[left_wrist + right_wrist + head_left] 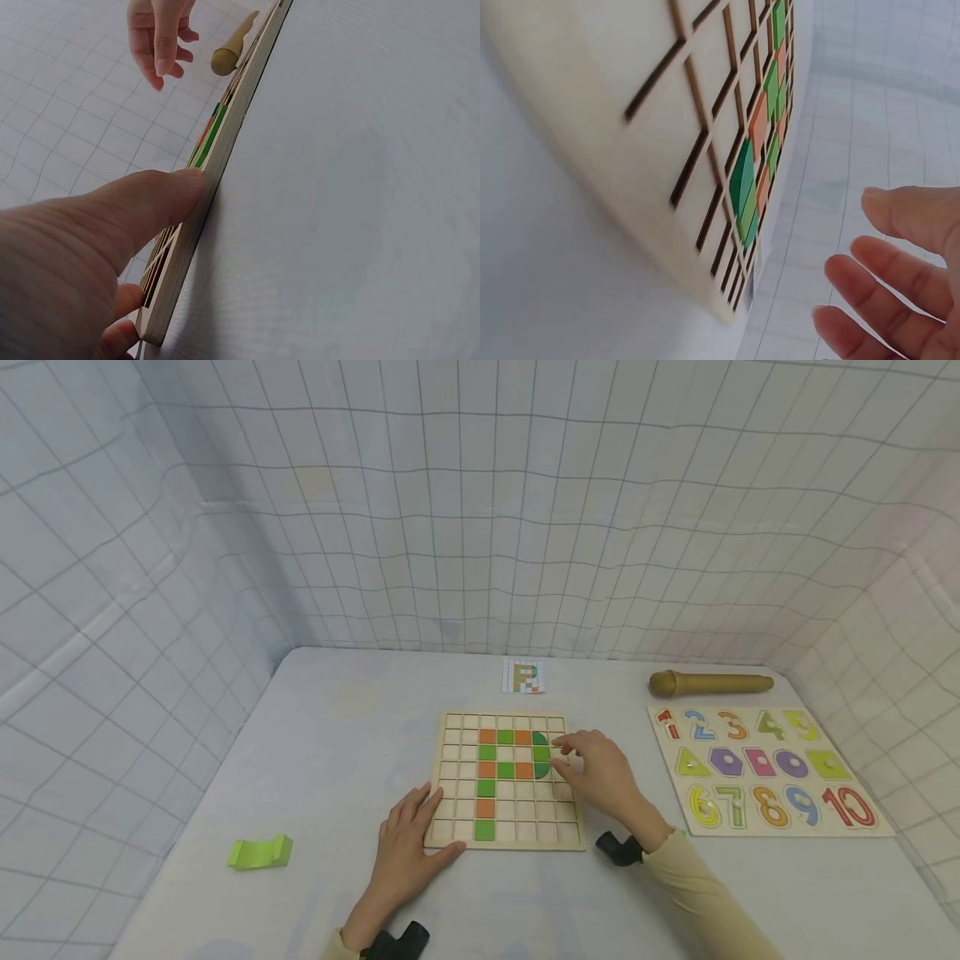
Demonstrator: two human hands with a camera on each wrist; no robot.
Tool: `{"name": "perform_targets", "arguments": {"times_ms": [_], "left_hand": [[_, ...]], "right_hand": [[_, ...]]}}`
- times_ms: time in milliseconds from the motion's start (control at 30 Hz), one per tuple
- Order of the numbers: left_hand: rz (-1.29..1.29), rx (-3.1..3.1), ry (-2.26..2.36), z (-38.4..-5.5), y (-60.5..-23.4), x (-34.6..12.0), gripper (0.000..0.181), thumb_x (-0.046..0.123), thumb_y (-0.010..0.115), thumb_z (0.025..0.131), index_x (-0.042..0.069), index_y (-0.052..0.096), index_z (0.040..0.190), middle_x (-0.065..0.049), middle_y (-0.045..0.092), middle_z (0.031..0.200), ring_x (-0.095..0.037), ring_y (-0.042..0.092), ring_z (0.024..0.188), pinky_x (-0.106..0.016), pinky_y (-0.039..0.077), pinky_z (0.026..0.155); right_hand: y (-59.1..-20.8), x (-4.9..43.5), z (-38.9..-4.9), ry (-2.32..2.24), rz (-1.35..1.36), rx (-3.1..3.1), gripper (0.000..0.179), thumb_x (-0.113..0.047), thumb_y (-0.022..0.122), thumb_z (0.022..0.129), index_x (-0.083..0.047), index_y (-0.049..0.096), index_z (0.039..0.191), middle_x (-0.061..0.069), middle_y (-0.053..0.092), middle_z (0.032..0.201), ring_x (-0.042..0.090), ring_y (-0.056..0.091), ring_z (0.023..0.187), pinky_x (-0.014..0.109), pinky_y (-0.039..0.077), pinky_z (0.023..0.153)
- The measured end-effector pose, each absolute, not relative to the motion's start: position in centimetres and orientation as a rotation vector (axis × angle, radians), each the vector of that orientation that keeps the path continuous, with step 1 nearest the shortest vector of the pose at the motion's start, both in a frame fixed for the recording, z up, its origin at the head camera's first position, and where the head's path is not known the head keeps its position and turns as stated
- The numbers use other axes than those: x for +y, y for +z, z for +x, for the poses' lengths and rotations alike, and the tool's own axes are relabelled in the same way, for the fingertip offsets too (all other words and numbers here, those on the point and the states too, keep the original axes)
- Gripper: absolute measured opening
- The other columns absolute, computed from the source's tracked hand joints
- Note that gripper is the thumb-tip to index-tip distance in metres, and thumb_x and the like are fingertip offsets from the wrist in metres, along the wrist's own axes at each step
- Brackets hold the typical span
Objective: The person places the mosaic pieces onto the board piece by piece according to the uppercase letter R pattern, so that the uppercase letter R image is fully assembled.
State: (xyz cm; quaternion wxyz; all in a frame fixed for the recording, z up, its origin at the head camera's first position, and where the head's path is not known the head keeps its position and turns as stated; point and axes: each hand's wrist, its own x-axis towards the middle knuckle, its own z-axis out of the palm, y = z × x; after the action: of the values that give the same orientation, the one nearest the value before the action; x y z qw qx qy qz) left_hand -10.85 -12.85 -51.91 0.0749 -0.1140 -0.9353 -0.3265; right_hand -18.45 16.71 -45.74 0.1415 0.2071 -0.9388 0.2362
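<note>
A square wooden grid board [525,811] lies flat on the white table. Orange and green square tiles fill some cells, with two dark green rounded tiles [541,771] at the right of the pattern. My left hand [406,847] rests at the board's near left corner, its fingers spread along the left edge. In the left wrist view, the left thumb [169,196] presses on the near edge. Over the right side of the board hovers my right hand [603,774], with loosely bent fingers. The right wrist view shows nothing between those fingers [889,300], apart from the board.
Behind the board lies a small pattern card [523,677]. To the right are a wooden puzzle board [750,818] with numbers and shapes, and a brown stick-like object [712,684] with a rounded end. A bright green curved block [260,853] sits at the left. Grid-patterned cloth walls [480,527] enclose the table.
</note>
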Motion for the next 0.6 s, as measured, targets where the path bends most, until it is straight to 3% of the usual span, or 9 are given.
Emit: {"name": "perform_targets", "arguments": {"times_ms": [600], "left_hand": [[-0.335,-2.806,-0.988,-10.9,-52.1,-12.8,0.079,0.041,0.077,0.076,0.005,0.047,0.139,-0.015,0.036,0.146,-0.035,0.027,0.131,-0.053,0.027,0.093]], "right_hand": [[-47.0,24.0,-15.0,0.697,0.403,-2.496,0.029,-0.021,0.082,0.073,-0.008,0.069,0.095,0.001,0.063,0.080,0.016,0.053,0.071,0.032,0.042,0.057]]}}
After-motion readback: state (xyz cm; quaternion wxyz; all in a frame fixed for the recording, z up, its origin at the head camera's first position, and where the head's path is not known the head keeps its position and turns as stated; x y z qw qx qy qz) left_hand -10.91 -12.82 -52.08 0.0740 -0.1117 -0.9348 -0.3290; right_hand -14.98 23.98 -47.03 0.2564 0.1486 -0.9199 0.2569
